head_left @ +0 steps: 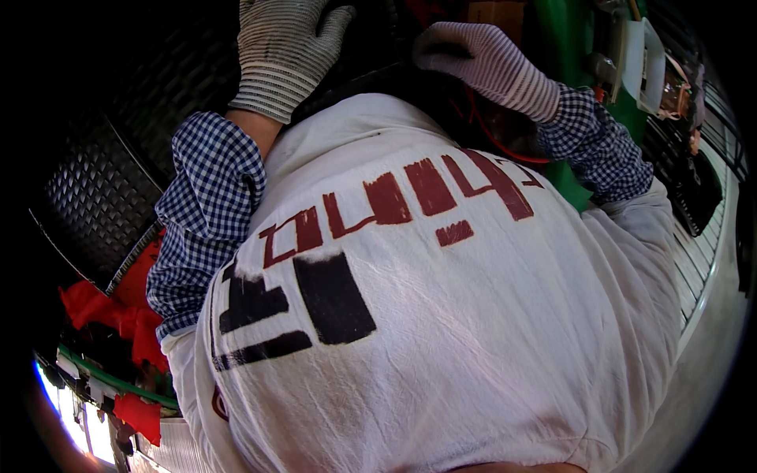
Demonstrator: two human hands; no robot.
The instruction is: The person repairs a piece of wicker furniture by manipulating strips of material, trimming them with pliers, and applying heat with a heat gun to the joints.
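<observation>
While both hands are up at the top of the view, neither one gives away much. The left hand (285,49), in a grey striped knit glove, lies flat with its fingers spread fairly wide on a big black tyre (102,181) with a chunky tread, pressing on the dark part near the top edge. It isn't wrapped around anything that I can see. The right hand (481,63), in a lighter striped glove, curls over into the dark gap just above the person's chest. Its fingertips are hidden in shadow, so I can't tell if it's holding something or just resting there.

Both forearms wear blue-and-white checked sleeves (206,213). Between them, a white apron or shirt front (441,331) with red and black painted marks fills most of the picture.

A thin red cable (505,150) loops just under the right wrist. Beyond that hand there's a green machine frame (569,47) with some white and copper-coloured parts (650,67) bolted on at the far right. Down at the lower left, red rags (118,311) sit bunched beside the tyre, with a green rail (110,378) running below them.
</observation>
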